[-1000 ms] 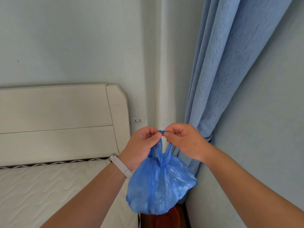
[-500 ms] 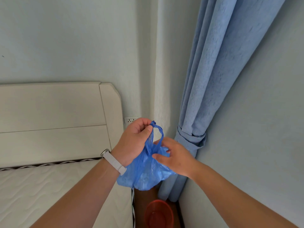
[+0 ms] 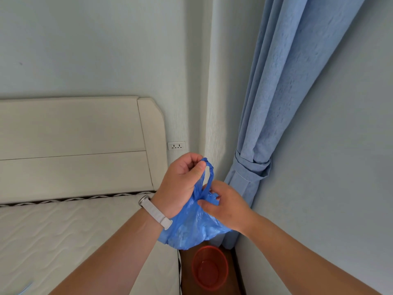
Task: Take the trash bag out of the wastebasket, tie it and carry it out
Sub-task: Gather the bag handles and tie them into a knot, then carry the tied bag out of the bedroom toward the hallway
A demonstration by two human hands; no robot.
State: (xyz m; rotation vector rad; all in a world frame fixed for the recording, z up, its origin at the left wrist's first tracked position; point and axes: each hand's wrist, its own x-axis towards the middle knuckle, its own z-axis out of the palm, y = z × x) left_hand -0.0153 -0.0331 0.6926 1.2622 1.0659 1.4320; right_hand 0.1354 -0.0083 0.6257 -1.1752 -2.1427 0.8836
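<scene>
A blue plastic trash bag [image 3: 191, 228] hangs in the air in front of me, above the floor gap beside the bed. My left hand [image 3: 182, 184] pinches the looped handles at the bag's top and holds them up. My right hand [image 3: 225, 205] grips the bunched neck of the bag just below the loop. The red wastebasket [image 3: 209, 268] stands on the brown floor directly under the bag, with no liner visible inside it.
A bed with a cream mattress [image 3: 63, 241] and headboard [image 3: 74, 145] fills the left. A tied-back blue curtain [image 3: 276, 103] hangs in the corner at right. A wall socket [image 3: 176, 145] sits beside the headboard. The floor gap between bed and wall is narrow.
My right hand has let go of the handle top and dropped to the bag's neck. The left hand keeps the loop raised. The view has tilted down, showing the wastebasket.
</scene>
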